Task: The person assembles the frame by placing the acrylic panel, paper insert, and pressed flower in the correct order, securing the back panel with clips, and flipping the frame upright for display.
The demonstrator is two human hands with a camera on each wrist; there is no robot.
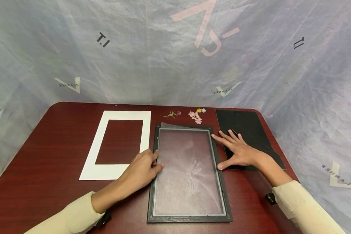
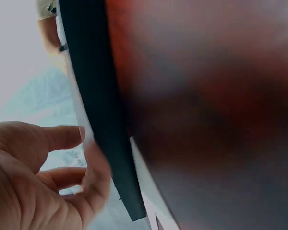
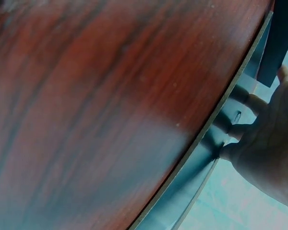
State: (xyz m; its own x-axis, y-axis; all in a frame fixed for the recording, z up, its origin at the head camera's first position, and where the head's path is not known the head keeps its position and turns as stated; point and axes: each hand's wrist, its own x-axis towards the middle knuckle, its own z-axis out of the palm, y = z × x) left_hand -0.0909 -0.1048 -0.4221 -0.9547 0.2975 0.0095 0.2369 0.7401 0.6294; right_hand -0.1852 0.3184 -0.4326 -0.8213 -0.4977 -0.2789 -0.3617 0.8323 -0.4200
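In the head view, a black picture frame [image 1: 226,195] lies on the table with a clear sheet [image 1: 187,175] inside it; a corner of film [image 1: 166,125] sticks out past its top edge. My left hand [image 1: 141,169] holds the frame's left rail, its thumb over the inner edge and its other fingers curled and partly hidden. The left wrist view shows those fingers [image 2: 98,177] at the rail's side, blurred. Spread wide, my right hand [image 1: 240,151] touches the right rail with thumb and index finger. Its other fingers lie over a black backing board [image 1: 242,123].
A white mat [image 1: 87,169] with a rectangular opening lies left of the frame. Behind the frame are a thin purple-tipped sprig [image 1: 172,114] and several pink, yellow and pale flowers [image 1: 197,117]. The dark red table [image 1: 46,156] ends at a hanging grey sheet [image 1: 120,65].
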